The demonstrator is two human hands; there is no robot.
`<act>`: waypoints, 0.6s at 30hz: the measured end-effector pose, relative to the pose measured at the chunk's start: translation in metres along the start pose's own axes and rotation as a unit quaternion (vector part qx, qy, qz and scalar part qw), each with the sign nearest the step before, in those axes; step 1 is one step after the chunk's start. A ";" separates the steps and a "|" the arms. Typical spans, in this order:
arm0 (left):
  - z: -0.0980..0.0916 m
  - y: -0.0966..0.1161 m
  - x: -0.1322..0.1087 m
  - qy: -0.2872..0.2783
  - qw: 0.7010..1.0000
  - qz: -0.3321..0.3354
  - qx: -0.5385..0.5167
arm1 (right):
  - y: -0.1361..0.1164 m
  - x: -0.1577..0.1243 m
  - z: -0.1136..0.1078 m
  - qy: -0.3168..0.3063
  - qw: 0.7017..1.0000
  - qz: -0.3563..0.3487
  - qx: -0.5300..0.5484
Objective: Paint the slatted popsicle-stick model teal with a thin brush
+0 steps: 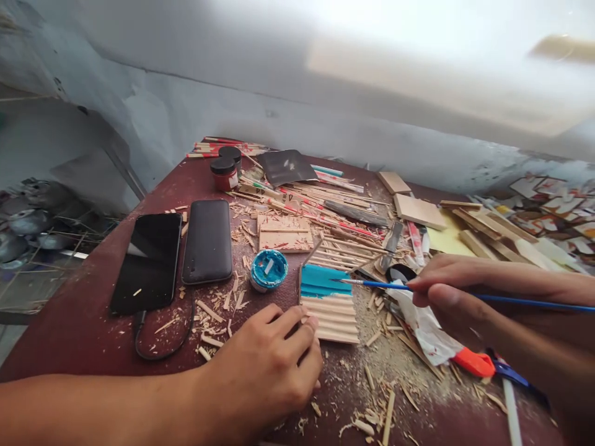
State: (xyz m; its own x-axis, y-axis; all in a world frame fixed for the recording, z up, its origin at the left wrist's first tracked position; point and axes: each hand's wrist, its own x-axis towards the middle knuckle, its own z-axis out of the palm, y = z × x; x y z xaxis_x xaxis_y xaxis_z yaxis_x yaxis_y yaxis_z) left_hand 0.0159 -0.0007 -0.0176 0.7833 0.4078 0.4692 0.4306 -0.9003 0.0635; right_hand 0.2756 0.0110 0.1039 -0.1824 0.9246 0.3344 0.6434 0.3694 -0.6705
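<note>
A small ridged wooden panel [329,316] lies on the table in front of me. Its far part is covered in wet-looking blue paint, and the near ridges are bare wood. My left hand [274,359] rests at its left edge, fingers curled with the tips on the panel; the thumb is mostly hidden. In my right hand [460,291], a thin blue paintbrush [383,285] is pinched between thumb and fingers. The brush tip touches the blue area near its right side. Just left of the panel stands an open jar of blue paint [268,271].
At left lie a phone [147,263] with a cable and a black power bank [207,241]. Red paint jars [225,174], thin sticks [334,214], sandpaper [287,167] and wood blocks [421,210] sit farther back. Wood shavings litter the table [93,316]. An orange-handled tool [474,362] lies at right.
</note>
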 end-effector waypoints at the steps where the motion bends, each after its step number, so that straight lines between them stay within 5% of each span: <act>1: 0.000 0.000 0.000 0.003 1.000 -0.002 -0.002 | 0.000 -0.002 0.003 0.001 1.000 -0.002 0.014; 9: -0.002 0.001 0.001 -0.009 1.000 -0.005 -0.005 | -0.022 0.011 0.021 -0.025 0.986 -0.155 -0.060; 18: -0.003 0.000 0.001 -0.045 0.999 -0.001 0.001 | -0.039 0.044 0.088 -0.109 0.944 -0.255 -0.177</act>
State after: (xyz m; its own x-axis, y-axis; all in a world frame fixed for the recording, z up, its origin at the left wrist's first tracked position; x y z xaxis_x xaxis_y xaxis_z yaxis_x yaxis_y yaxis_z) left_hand 0.0157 -0.0008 -0.0146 0.8190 0.4225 0.3882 0.4335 -0.8989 0.0637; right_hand 0.1766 0.0456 0.0863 -0.6603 0.6458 0.3834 0.6316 0.7537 -0.1818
